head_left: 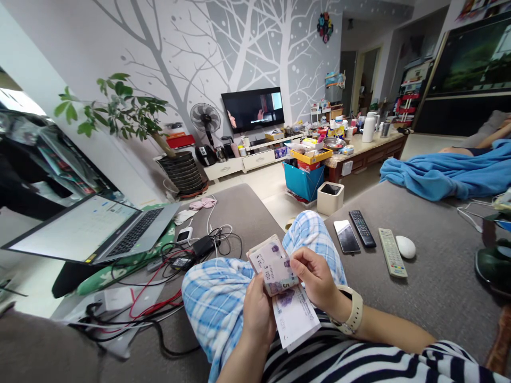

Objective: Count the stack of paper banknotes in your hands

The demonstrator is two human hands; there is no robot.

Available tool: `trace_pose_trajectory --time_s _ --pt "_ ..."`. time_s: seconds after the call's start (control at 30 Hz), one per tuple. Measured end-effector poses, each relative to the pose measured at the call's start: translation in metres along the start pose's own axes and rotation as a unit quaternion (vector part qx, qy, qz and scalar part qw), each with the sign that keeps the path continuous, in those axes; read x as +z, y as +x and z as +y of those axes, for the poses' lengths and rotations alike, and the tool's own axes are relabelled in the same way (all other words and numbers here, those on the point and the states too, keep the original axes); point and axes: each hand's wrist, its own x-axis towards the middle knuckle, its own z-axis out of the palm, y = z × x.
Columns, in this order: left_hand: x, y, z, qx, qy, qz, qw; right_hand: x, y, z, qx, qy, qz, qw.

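Note:
A sheaf of banknotes [275,269] in pale mauve and white fans out in front of me, above my knees. My left hand [258,314] grips the sheaf from below, with its fingers wrapped around the lower edge. My right hand [313,275] pinches the upper notes from the right, thumb and fingers pressed on the paper. A white-banded watch [350,310] sits on that wrist. Lower down, several paler notes [295,317] hang out past my hands. Blue plaid pyjama trousers [215,303] cover my bent legs just beneath the money.
On the grey sofa [435,314] to my right lie a phone [346,236], two remote controls [362,229] and a white mouse [406,247]. To my left are an open laptop [91,229] and tangled cables [205,247]. A cluttered table stands farther ahead.

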Motion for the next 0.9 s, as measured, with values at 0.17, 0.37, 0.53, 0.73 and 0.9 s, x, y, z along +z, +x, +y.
trace_pose_trajectory --time_s 0.17,0.37,0.53,0.73,0.9 --pt "-0.001 -0.001 0.001 0.005 0.019 0.008 1.0 -0.001 -0.001 -0.001 -0.008 0.002 -0.009 1.0" --pt "-0.002 -0.001 0.0 -0.01 0.009 -0.005 1.0 -0.001 -0.003 0.0 -0.02 0.004 -0.013 1.0" --pt "-0.001 -0.003 0.003 0.009 0.04 0.0 0.999 -0.001 -0.003 0.0 -0.018 0.006 -0.013 1.0" --pt "0.001 -0.003 0.007 0.02 0.058 0.027 0.998 0.0 -0.003 -0.004 -0.023 0.035 -0.027 0.999" --pt "0.015 -0.012 0.018 -0.001 0.063 0.074 0.995 -0.001 -0.002 -0.001 -0.007 0.049 -0.018 0.999"
